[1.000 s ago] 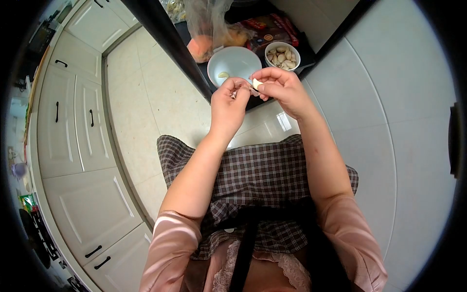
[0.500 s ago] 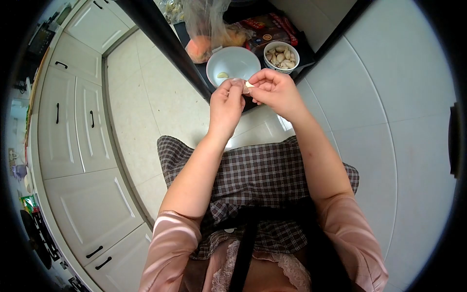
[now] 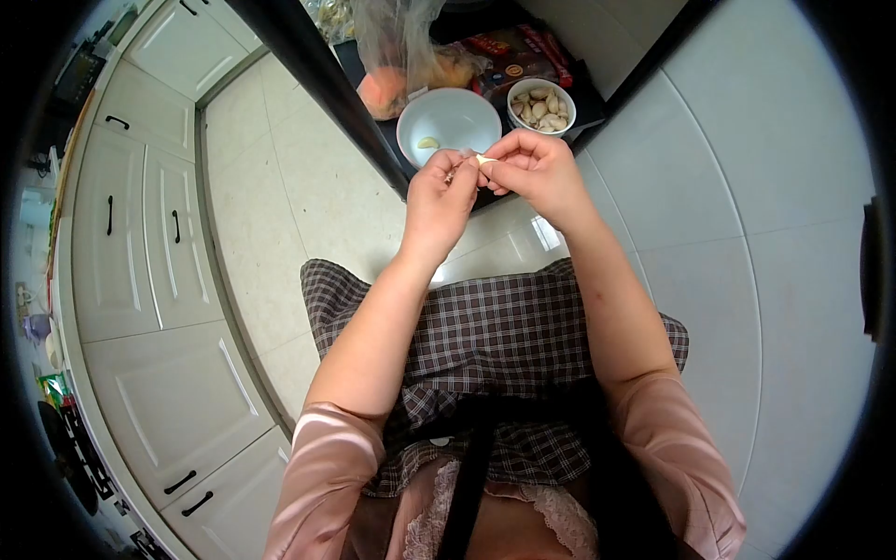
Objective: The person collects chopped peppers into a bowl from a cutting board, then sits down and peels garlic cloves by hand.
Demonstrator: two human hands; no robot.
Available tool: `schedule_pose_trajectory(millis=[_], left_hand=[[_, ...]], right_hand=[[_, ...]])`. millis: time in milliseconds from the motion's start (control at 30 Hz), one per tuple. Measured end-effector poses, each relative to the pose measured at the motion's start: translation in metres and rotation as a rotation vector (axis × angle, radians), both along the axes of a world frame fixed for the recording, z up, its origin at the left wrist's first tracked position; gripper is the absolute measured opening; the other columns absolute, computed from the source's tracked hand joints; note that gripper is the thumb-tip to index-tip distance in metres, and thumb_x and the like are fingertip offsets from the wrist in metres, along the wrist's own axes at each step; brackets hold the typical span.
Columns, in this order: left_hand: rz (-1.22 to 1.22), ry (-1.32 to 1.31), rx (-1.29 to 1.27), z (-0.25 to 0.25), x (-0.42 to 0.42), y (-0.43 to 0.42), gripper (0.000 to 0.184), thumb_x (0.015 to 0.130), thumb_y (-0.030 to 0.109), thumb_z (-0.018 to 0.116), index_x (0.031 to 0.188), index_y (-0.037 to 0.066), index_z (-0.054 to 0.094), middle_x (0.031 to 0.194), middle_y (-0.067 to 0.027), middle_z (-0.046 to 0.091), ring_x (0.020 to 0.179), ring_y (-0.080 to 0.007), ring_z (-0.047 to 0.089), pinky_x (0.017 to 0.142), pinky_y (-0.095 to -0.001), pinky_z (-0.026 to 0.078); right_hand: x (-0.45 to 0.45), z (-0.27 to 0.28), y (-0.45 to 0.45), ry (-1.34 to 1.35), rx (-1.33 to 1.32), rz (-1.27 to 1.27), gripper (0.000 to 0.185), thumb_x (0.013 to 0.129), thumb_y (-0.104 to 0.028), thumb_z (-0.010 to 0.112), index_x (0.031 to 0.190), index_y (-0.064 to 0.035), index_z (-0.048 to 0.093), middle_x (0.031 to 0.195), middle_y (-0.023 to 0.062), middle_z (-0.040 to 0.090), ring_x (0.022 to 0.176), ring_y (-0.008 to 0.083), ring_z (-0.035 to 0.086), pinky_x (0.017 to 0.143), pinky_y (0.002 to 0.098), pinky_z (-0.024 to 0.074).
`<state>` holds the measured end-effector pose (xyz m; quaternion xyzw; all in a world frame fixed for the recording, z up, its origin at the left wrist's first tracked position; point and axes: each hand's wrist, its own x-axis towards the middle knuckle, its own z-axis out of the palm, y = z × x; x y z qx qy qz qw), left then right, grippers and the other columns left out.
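In front of the near edge of a white bowl (image 3: 467, 105), my two hands meet at the fingertips. My right hand (image 3: 539, 177) is closed, pinching a pale garlic clove (image 3: 484, 160) between thumb and forefinger. Touching the clove from the other side, my left hand (image 3: 437, 205) is closed with papery garlic skin (image 3: 467, 152) at its fingertips. One bare garlic clove (image 3: 428, 143) lies inside the white bowl. Just right of it stands a smaller bowl (image 3: 512, 110) filled with several garlic cloves (image 3: 539, 109) in their skins.
The bowls rest on a black shelf (image 3: 586, 114) with a dark upright post (image 3: 322, 84) at left. Behind are a clear plastic bag (image 3: 397, 37), a reddish round item (image 3: 383, 91) and a dark red package (image 3: 504, 51). White cabinets (image 3: 140, 233) line the left; a tiled wall (image 3: 747, 168) is right.
My hands have shifted slightly at the fingertips, and more of the pale clove shows between them. The skin has moved against my left fingers. The bowls stay where they were.
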<state>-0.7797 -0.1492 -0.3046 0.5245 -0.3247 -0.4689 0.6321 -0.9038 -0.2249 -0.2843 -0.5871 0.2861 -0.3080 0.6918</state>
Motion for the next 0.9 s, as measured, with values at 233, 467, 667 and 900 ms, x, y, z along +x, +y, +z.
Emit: schedule_pose_trajectory(millis=[233,467,667,900], left_hand=[[0.016,-0.131,-0.006,0.0008,0.0003,0.0010,0.016,0.090,0.014,0.049,0.093,0.000,0.055,0.070,0.0003,0.054,0.054,-0.0042,0.044,0.047,-0.0177,0.033],[0.090,-0.112,0.004,0.0029,0.0001,0.0024,0.015,0.088,0.009,0.051,0.093,-0.004,0.057,0.075,-0.0034,0.061,0.061,-0.0055,0.051,0.054,-0.0191,0.040],[0.099,-0.128,-0.035,0.0050,-0.0007,0.0022,0.018,0.087,0.012,0.056,0.093,-0.004,0.060,0.078,-0.0050,0.063,0.070,-0.0077,0.056,0.065,-0.0211,0.046],[0.090,-0.105,-0.022,0.0017,0.0023,0.0011,0.018,0.086,0.013,0.057,0.090,-0.004,0.061,0.078,-0.0045,0.063,0.070,-0.0072,0.056,0.063,-0.0206,0.045]], right_hand=[[0.0011,-0.0013,0.0014,0.016,-0.030,0.001,0.009,0.079,-0.001,0.062,0.085,0.0022,0.058,0.076,0.0078,0.064,0.068,0.0085,0.059,0.061,0.0203,0.0477],[0.0035,-0.0018,0.0034,-0.061,-0.025,-0.017,0.009,0.079,-0.003,0.062,0.083,0.0028,0.057,0.075,0.0078,0.064,0.067,0.0090,0.060,0.061,0.0203,0.0486],[0.0023,-0.0028,0.0015,-0.014,-0.090,-0.044,0.009,0.080,-0.004,0.062,0.084,0.0025,0.058,0.075,0.0073,0.064,0.068,0.0084,0.061,0.061,0.0195,0.0481],[0.0007,-0.0063,-0.0007,-0.027,-0.089,-0.044,0.009,0.080,-0.004,0.062,0.085,0.0025,0.058,0.075,0.0064,0.064,0.068,0.0080,0.060,0.061,0.0197,0.0476]])
